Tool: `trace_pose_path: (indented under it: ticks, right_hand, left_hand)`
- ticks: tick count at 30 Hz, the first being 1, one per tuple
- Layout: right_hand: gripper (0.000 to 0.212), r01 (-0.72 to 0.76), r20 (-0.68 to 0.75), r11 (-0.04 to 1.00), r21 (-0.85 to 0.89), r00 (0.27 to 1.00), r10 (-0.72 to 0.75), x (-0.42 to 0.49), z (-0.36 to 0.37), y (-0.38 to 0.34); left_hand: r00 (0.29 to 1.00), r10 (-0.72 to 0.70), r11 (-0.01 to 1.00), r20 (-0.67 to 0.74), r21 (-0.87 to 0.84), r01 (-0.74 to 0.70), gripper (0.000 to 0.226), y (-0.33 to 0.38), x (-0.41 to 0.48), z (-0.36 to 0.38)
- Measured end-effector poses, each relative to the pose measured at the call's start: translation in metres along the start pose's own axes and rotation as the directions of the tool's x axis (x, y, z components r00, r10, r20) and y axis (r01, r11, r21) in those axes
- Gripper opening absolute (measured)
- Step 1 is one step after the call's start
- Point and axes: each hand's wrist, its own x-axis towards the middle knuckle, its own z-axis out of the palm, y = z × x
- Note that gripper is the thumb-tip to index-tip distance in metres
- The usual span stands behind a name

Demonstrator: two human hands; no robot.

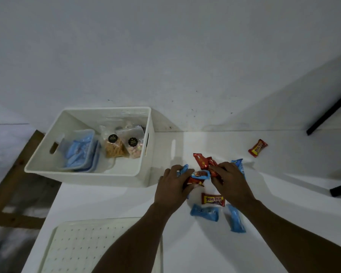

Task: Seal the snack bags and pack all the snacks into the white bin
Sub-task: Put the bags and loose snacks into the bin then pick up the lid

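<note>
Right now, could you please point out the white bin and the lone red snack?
white bin (98, 179): head view, near wall.
lone red snack (257, 147): head view, wrapper's middle.

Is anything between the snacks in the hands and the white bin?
Nothing visible blocks the way. The left hand and right hand hold snacks right of the bin; only its own wall must be cleared, and its top is open.

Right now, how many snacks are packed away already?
Partly done. Two clear snack bags with black round stickers sit in the white plastic bin, beside a clear tub of blue packets. The left hand and right hand grip small red and blue snack packets. Left on the white table: two red wrapped snacks and two blue wrapped snacks.
</note>
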Motion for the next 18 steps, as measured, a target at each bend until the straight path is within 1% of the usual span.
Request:
trace_pose_path:
  ticks: [3,6,8,11,13,15,18]
  right_hand:
    - [0.032,0.018,-0.065,1.0,-0.017,0.998,-0.019,0.009,-0.027,-0.023]
    - [0.03,0.046,-0.137,0.998,-0.044,0.989,-0.051,0.027,-0.051,-0.057]
    - [0.027,0.091,-0.181,0.994,-0.055,0.979,-0.099,0.043,-0.06,-0.088]
    - [0.026,0.178,-0.234,0.983,-0.053,0.954,-0.186,0.068,-0.062,-0.141]
    - [0.026,0.236,-0.255,0.971,-0.033,0.938,-0.237,0.082,-0.053,-0.179]
    - [0.027,0.272,-0.231,0.962,-0.022,0.935,-0.269,0.093,-0.037,-0.217]
    - [0.029,0.271,-0.15,0.962,0.016,0.952,-0.266,0.106,-0.002,-0.259]
  left_hand:
    - [0.993,0.071,0.997,-0.095,0.019,-0.07,0.058,0.005,0.003,-0.037]
    - [0.971,0.136,0.99,-0.196,0.051,-0.128,0.057,-0.005,0.009,-0.086]
    - [0.952,0.147,0.988,-0.267,0.079,-0.13,0.055,-0.025,0.012,-0.121]
    - [0.926,0.129,0.988,-0.355,0.129,-0.088,0.053,-0.074,0.006,-0.169]
    - [0.916,0.109,0.989,-0.385,0.137,-0.06,0.051,-0.113,-0.004,-0.192]
    - [0.919,0.075,0.99,-0.388,0.14,-0.021,0.051,-0.152,-0.015,-0.208]
    - [0.951,-0.005,0.991,-0.309,0.126,0.047,0.05,-0.202,-0.028,-0.218]
